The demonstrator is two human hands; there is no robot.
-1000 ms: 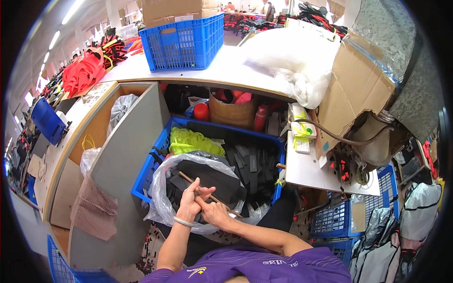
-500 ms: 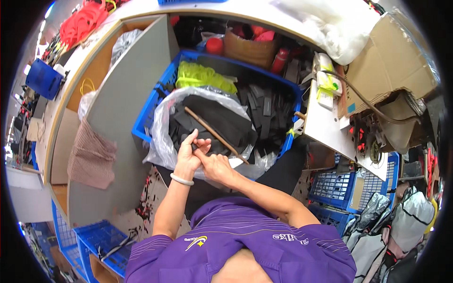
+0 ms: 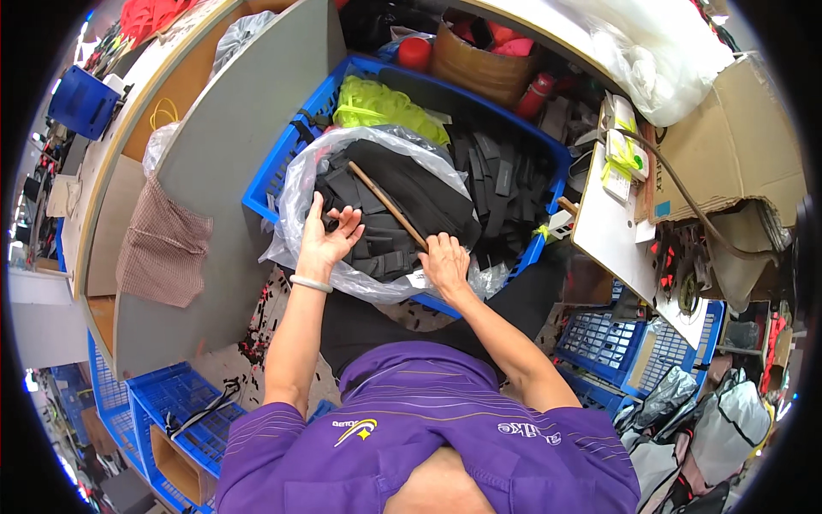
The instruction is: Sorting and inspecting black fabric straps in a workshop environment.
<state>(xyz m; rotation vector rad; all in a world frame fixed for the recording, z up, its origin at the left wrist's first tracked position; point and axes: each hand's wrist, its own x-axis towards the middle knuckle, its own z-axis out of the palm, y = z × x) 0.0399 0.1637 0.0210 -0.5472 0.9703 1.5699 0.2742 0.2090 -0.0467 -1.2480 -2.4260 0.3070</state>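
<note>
Now the right hand grips the stick by the blue crate's near edge; it slants across black fabric inside a plastic bag, while the left hand hovers loosely spread.

Open from above into the plastic bag, except along the slanting brown stick. Blocked leftward by the grey panel, rightward by the white ledge, ahead by the cardboard box.

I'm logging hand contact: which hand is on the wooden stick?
The right hand, covering the near end of the wooden stick; the left hand is open and apart from it.
</note>
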